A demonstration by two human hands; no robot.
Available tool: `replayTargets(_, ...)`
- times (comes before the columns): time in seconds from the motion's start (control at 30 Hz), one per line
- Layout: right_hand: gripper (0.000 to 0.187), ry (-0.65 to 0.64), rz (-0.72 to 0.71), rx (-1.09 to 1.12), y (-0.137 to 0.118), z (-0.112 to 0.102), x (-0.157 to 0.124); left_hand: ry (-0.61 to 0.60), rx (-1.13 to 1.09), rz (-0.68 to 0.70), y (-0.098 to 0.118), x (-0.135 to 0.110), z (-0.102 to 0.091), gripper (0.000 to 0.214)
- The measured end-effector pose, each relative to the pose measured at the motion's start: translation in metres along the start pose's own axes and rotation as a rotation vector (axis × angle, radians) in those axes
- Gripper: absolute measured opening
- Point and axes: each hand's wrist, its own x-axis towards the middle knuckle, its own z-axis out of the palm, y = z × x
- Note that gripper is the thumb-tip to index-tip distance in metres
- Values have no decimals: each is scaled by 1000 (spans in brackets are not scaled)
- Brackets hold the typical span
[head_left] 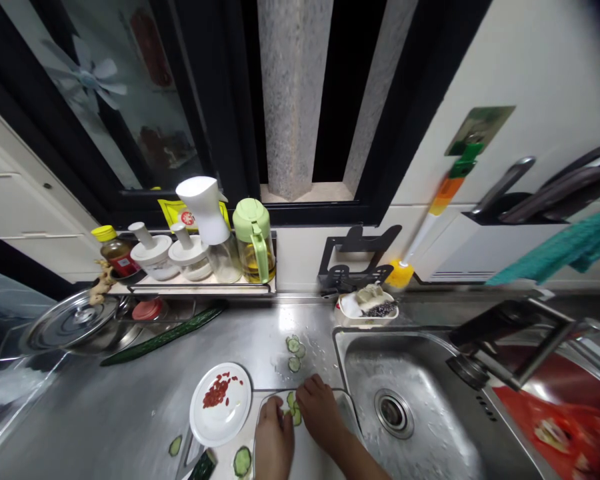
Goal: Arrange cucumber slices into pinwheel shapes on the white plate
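Our left hand [276, 435] and right hand [321, 413], fingers bent together, flank thin green cucumber slices [297, 415] right of the round white plate [225, 425], pinching unclear to us.

Nothing can be read clearly; the red mark [187, 219] on the yellow packet [170, 212] seems too small.

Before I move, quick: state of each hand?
Left hand: partly curled beside the cucumber slices; whether it holds one cannot be told.
Right hand: curled at their other side; grip cannot be told.
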Motion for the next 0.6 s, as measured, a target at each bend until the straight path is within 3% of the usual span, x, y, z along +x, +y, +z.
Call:
replayTargets(0.17,14,23,-3,14,0,0,-2,-21,-4,52,6,-2,-4,15)
replayTargets(0.3,16,49,26,64,0,-5,-10,-27,-30,43,2,-2,-19,18)
replayTargets(0.4,20,86,72,159,2,-8,-23,-18,-32,39,-20,-5,-35,22)
replayTargets(0.47,21,97,80,205,3,-5,-36,76,-39,49,-43,-11,-44,28)
replayTargets(0.6,20,139,57,251,5,20,-62,184,32,22,-90,-27,-52,30)
